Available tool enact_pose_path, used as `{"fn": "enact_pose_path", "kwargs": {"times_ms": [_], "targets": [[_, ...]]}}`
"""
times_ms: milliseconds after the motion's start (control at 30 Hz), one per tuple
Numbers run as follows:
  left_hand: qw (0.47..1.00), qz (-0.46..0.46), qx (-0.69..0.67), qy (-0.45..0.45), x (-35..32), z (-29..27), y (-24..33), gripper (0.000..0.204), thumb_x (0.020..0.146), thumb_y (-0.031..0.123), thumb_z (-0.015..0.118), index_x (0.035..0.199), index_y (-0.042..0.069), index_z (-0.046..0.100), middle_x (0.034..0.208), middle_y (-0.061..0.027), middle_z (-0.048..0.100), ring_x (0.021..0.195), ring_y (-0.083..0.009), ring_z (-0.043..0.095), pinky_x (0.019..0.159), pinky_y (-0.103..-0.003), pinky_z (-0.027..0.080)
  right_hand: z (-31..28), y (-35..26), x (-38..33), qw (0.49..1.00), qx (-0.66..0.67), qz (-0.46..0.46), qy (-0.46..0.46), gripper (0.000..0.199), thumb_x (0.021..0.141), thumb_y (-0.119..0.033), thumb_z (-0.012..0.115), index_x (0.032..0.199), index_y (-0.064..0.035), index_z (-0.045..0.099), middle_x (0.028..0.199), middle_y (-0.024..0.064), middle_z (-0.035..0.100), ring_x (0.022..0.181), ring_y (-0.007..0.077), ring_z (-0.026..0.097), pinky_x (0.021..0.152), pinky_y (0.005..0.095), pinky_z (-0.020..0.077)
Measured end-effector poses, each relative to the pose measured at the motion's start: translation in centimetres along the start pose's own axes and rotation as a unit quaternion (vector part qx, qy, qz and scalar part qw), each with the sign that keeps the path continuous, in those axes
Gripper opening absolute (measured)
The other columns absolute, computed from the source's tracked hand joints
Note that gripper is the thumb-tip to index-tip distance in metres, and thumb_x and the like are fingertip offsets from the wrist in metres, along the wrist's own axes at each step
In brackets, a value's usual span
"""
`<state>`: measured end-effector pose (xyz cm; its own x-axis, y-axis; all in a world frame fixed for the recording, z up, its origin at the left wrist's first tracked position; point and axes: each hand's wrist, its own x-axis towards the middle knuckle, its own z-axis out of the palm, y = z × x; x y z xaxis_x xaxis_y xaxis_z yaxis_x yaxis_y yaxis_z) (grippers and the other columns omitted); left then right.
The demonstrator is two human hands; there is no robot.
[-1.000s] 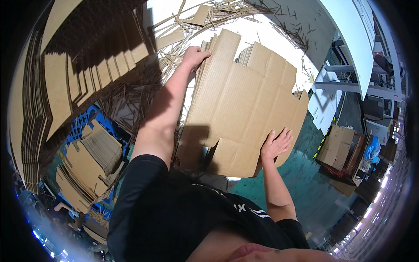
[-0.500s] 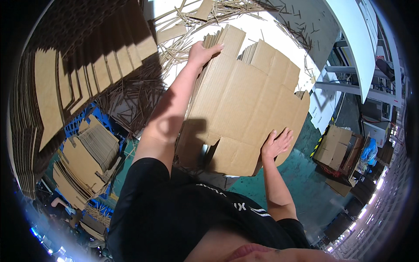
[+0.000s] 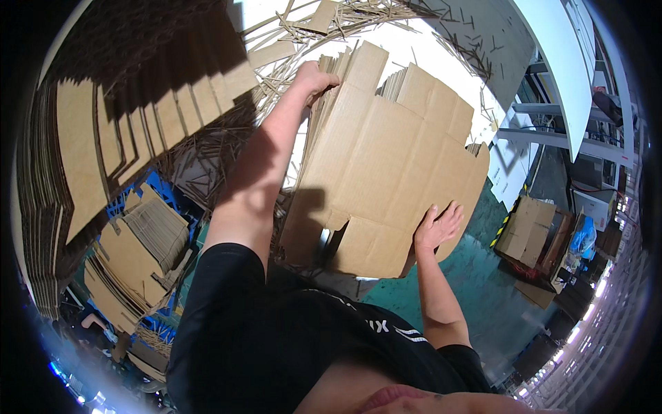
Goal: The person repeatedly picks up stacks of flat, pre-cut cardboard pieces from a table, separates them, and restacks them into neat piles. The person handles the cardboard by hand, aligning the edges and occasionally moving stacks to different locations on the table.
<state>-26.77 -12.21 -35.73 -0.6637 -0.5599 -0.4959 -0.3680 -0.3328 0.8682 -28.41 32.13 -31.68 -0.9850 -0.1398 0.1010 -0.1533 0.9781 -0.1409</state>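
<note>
A stack of die-cut corrugated cardboard sheets (image 3: 386,152) lies on the white tabletop (image 3: 438,58), taking up its near part and reaching its near edge. Notches are cut into the far and right sides of the top sheet, and a narrow opening shows near its near-left corner, where a dark shadow falls. Along the left side the layers stand slightly out of line, so several sheet edges show.

The left hand (image 3: 315,78) is at the far end of that left side, partly curled, its thumb reaching onto the sheet edges; the other fingers are largely hidden, so whether it grips any sheets cannot be told. The right hand (image 3: 439,226) is open, laid palm down on the top sheet near its near-right edge, fingers spread.

Thin cardboard strips (image 3: 376,12) are strewn along the tabletop's far edge and down its left side, with a rectangular cardboard offcut (image 3: 323,16) among them. Left of the tabletop rises a tall pile of cardboard sheets (image 3: 79,152), partly in shadow. Below this pile in view, another stack of cut cardboard (image 3: 138,245) rests on a blue pallet (image 3: 160,183). On the right, a cardboard box (image 3: 527,228) stands near a blue plastic bag (image 3: 585,239), beyond the teal floor (image 3: 476,290).
</note>
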Motion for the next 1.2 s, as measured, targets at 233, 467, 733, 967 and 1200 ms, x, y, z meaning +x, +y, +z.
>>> {"fn": "enact_pose_path", "kwargs": {"times_ms": [233, 467, 733, 967, 1200], "targets": [[0.991, 0.1, -0.087, 0.033, -2.4, 2.3, 0.3, 0.047, 0.064, 0.005, 0.082, 0.106, -0.003, 0.06, 0.093, -0.0146, 0.067, 0.076, -0.021, 0.066, 0.07, -0.034, 0.055, 0.2, 0.3, 0.1, 1.0, -0.013, -0.006, 0.01, 0.064, 0.092, -0.042, 0.045, 0.144, -0.0074, 0.032, 0.151, 0.0162, 0.024, 0.14, 0.0357, 0.018, 0.112, 0.053, 0.0109], [0.997, -0.053, -0.06, 0.008, -3.4, 1.5, 3.6, 0.044, 0.062, 0.003, 0.081, 0.099, -0.009, 0.06, 0.085, -0.0174, 0.066, 0.07, -0.0223, 0.066, 0.06, -0.035, 0.054, -0.1, 0.2, 0.0, 1.0, -0.002, -0.001, 0.012, 0.063, 0.092, -0.042, 0.045, 0.143, -0.0072, 0.033, 0.151, 0.0164, 0.024, 0.14, 0.0354, 0.018, 0.112, 0.0518, 0.0106], [0.988, -0.007, 0.149, -0.035, -2.0, 0.1, 2.9, 0.043, 0.056, 0.011, 0.079, 0.092, -0.007, 0.065, 0.085, -0.0189, 0.067, 0.077, -0.0252, 0.068, 0.068, -0.035, 0.053, 0.1, 0.4, -0.1, 1.0, -0.007, 0.005, 0.007, 0.063, 0.092, -0.041, 0.046, 0.143, -0.0074, 0.033, 0.151, 0.0159, 0.025, 0.14, 0.0349, 0.018, 0.112, 0.0514, 0.0105], [0.942, 0.025, 0.327, 0.072, -1.1, 1.0, 2.8, 0.036, 0.056, 0.012, 0.074, 0.086, -0.005, 0.067, 0.084, -0.0191, 0.067, 0.076, -0.0269, 0.067, 0.069, -0.033, 0.053, 0.1, 0.3, 0.1, 1.0, -0.018, 0.004, 0.014, 0.062, 0.091, -0.041, 0.046, 0.143, -0.0084, 0.034, 0.151, 0.0148, 0.025, 0.14, 0.0345, 0.018, 0.112, 0.052, 0.0111], [0.997, -0.034, 0.054, -0.032, -2.7, -0.2, 1.6, 0.027, 0.064, -0.001, 0.065, 0.091, -0.002, 0.063, 0.077, -0.0114, 0.064, 0.065, -0.0207, 0.063, 0.058, -0.034, 0.05, 0.1, 0.2, 0.0, 1.0, -0.01, 0.008, 0.011, 0.063, 0.091, -0.041, 0.046, 0.143, -0.0089, 0.033, 0.152, 0.0145, 0.025, 0.141, 0.0344, 0.018, 0.112, 0.0524, 0.011]]}}
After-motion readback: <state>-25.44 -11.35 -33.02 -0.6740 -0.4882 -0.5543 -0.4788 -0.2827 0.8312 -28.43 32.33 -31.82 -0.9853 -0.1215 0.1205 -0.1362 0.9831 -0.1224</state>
